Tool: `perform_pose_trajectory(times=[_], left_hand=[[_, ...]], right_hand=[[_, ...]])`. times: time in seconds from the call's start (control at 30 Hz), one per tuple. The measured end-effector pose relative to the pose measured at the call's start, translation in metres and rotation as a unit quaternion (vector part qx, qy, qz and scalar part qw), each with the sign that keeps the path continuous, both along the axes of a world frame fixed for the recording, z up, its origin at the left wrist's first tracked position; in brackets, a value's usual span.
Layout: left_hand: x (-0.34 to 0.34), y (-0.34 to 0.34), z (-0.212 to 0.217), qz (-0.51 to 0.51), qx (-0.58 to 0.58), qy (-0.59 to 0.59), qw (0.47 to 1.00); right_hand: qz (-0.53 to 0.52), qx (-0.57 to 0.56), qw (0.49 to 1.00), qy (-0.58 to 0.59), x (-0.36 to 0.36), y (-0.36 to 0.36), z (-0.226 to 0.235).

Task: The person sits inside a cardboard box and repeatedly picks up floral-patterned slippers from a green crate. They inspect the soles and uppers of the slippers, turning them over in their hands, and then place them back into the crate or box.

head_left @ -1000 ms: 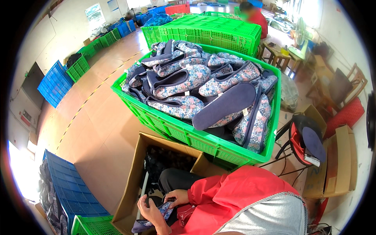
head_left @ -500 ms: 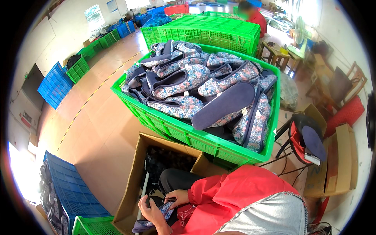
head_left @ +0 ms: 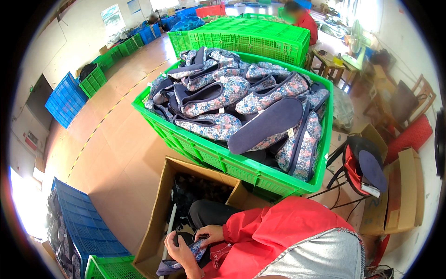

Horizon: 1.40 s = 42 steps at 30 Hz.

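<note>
Low in the view, over my lap, a floral slipper [head_left: 200, 251] with dark blue trim is between my two hands. My left hand [head_left: 181, 252] is closed around its side, thumb and fingers curled. From the red sleeve comes my right hand [head_left: 211, 234], its fingers closed on the slipper's upper edge. Part of the slipper is hidden behind the left hand. Beyond my knees stands a green crate [head_left: 209, 158] heaped with similar floral slippers [head_left: 213, 98]; one lies with its dark sole [head_left: 267, 125] facing up.
An open cardboard box [head_left: 155, 223] with dark scraps stands by my legs. At the left are a blue crate [head_left: 95, 223] and a green crate [head_left: 111, 267]. A stool [head_left: 355, 167] and cardboard [head_left: 402, 195] are to the right. A person in red [head_left: 304, 25] sits beyond the stacked crates.
Almost nothing differs. Both hands keep their hold on the slipper, with only a slight shift of the left fingers.
</note>
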<state>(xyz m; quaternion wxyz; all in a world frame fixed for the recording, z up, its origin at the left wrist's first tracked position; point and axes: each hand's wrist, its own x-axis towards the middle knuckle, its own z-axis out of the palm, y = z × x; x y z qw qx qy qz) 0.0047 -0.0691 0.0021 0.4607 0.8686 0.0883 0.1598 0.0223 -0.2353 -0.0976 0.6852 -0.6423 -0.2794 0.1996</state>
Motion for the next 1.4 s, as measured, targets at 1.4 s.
perform_pose_trajectory(times=[1.4], left_hand=[[-0.071,0.028,0.005,-0.015,0.295,-0.119,0.948]], right_hand=[[-0.172,0.068,0.935,0.301,-0.011,-0.003,0.053]])
